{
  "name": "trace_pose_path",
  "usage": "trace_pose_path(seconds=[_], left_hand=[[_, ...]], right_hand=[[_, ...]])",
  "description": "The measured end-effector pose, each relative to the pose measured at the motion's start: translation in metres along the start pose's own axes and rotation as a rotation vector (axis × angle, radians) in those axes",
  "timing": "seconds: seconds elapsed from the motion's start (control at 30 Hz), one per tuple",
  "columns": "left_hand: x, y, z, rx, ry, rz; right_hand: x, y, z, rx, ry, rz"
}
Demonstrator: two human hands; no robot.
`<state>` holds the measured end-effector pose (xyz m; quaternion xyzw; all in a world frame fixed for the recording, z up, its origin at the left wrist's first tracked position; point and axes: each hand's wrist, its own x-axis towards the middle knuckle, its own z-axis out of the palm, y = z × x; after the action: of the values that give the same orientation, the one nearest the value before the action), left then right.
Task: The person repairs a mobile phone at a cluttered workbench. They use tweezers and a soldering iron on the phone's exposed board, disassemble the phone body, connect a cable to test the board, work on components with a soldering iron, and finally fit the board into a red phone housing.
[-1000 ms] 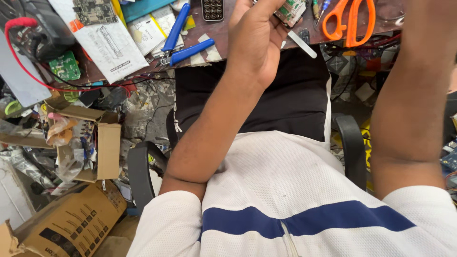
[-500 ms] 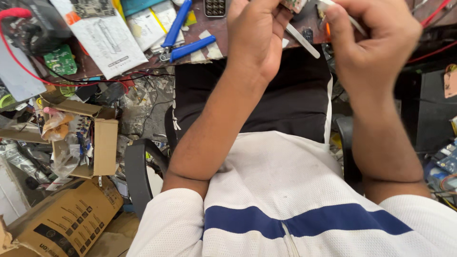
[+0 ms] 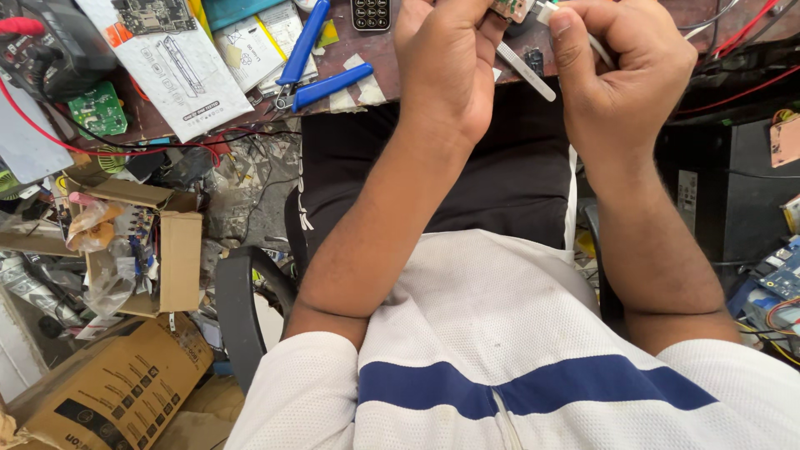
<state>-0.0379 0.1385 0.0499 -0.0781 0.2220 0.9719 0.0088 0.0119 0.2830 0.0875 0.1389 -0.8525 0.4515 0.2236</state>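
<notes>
The left hand [image 3: 446, 62] is curled and pinches a small green circuit board [image 3: 511, 8] at the top edge of the view. The right hand [image 3: 621, 71] is closed in a fist around a thin white wire [image 3: 597, 48], right beside the board. The two hands are close together, above the edge of a brown desk [image 3: 375, 58]. A white cable tie [image 3: 525, 71] lies on the desk just under the hands. To the left lie blue pliers [image 3: 312, 71] and a white paper sheet [image 3: 171, 67]. A red wire [image 3: 50, 125] runs across the far left. Down on the floor stands an open cardboard box [image 3: 179, 258].
</notes>
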Motion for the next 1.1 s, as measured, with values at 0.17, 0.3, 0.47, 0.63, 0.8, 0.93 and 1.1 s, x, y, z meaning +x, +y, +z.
trace_pose_path(seconds=[0.17,0.3,0.47,0.63,0.8,0.93,1.1], left_hand=[[-0.001,-0.006,-0.001,0.069,-0.004,0.052],[-0.004,-0.015,-0.001,0.073,-0.053,0.148],[-0.007,-0.024,0.002,0.036,-0.013,0.164],[-0.009,-0.026,0.009,0.011,0.045,0.171],[-0.012,-0.025,0.012,0.057,0.051,0.170],[-0.014,-0.027,0.011,0.052,0.001,0.201],[-0.014,-0.033,0.010,0.026,-0.033,0.246]], right_hand=[[0.001,-0.001,-0.003,-0.044,-0.011,-0.003],[0.001,-0.003,-0.005,-0.031,-0.019,0.007],[-0.001,0.002,-0.007,0.020,-0.027,0.008],[-0.006,0.006,-0.004,0.059,0.016,0.082],[-0.011,0.006,0.008,0.144,0.072,0.140],[-0.013,0.010,0.015,0.436,0.155,0.314],[-0.019,0.017,0.023,0.575,0.202,0.380]])
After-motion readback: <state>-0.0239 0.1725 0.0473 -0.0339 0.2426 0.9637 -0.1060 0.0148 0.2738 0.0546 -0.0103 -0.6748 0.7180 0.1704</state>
